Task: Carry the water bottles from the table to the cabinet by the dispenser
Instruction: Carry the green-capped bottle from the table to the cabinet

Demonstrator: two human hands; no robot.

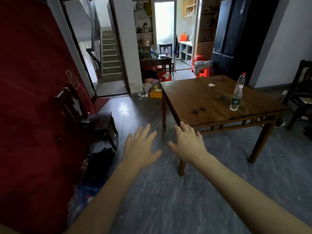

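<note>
A clear plastic water bottle (237,92) with a red cap and green label stands upright on the brown wooden table (199,102), near its right side. My left hand (141,146) is stretched out over the grey floor, fingers spread, holding nothing. My right hand (187,143) is also spread and empty, in front of the table's near left corner, well short of the bottle. More bottles (152,51) stand on a small dark desk (156,62) far back by the doorway. No dispenser or cabinet beside one is in view.
A red door (33,98) fills the left side, with a dark wooden chair (91,119) and a dark bag (99,162) beside it. Another chair (300,95) stands at the right. A staircase (109,54), red stools (201,68) and floor clutter (152,88) lie beyond.
</note>
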